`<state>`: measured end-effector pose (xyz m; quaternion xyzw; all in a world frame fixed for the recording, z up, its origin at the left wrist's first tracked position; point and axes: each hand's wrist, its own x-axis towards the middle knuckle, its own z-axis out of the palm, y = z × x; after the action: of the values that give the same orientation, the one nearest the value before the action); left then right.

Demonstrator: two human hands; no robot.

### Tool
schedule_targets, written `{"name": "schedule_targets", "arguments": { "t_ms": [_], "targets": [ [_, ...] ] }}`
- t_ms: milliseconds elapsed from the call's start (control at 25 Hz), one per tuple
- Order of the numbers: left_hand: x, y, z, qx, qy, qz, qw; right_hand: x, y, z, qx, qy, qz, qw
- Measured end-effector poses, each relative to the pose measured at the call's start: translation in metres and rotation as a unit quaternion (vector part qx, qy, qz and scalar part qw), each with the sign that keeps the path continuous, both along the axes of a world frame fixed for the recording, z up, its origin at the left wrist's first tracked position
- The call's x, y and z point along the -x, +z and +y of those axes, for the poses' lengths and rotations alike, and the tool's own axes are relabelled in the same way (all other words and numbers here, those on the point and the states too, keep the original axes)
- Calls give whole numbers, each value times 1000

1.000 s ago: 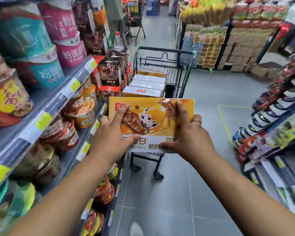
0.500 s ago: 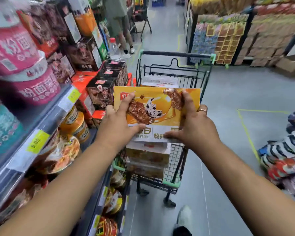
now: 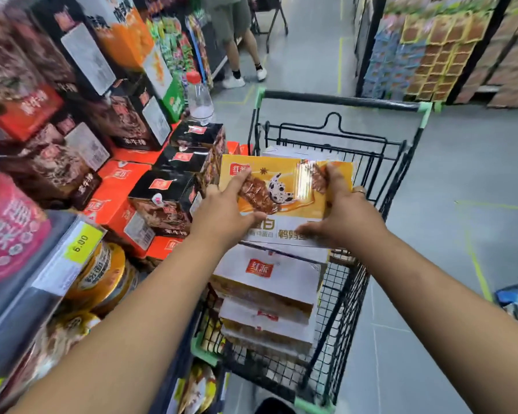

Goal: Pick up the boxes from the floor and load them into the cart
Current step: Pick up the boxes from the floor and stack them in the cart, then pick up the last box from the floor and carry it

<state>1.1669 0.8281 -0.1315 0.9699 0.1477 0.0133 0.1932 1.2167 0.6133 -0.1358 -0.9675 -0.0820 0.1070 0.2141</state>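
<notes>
Centre frame, black wire shopping cart [image 3: 341, 309] beside the left shelving [image 3: 57, 264]; inside, stacked boxes [image 3: 266, 282]; just above them, yellow snack box [image 3: 284, 177], broad side up, apparently for laying on top; clasped either side by left hand [image 3: 222, 216] and right hand [image 3: 344, 216].

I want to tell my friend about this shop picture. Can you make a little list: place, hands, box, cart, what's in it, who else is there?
place: shop aisle, shelves on the left
left hand: holds the box by its left side
right hand: holds its right side, ring on one finger
box: yellow, held over the cart
cart: black wire, green corners
in cart: stack of boxes
person: stands farther up the aisle
</notes>
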Motion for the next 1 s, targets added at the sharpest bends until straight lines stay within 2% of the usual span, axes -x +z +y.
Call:
{"name": "schedule_targets", "arguments": {
  "t_ms": [240, 480, 560, 680, 800, 1000],
  "targets": [
    [-49, -45, 25, 39, -21, 73, 996, -36, -38, 27, -7, -44, 71, 996],
    [-66, -59, 22, 25, -12, 46, 999, -26, -52, 30, -35, -98, 39, 994],
    [-71, -54, 13, 11, -32, 1, 999, -19, -54, 26, -50, -123, 6, 991],
    [-72, -48, -24, 4, -157, -98, 983, 0, -49, 1, -64, -190, -33, 979],
    [-65, -46, -77, 39, -268, -141, 952, 30, -36, -45, -48, -271, -68, 959],
    [-35, -38, -169, 89, -398, -122, 905, 113, -10, -123, -15, -403, -130, 906]
  ]
}}
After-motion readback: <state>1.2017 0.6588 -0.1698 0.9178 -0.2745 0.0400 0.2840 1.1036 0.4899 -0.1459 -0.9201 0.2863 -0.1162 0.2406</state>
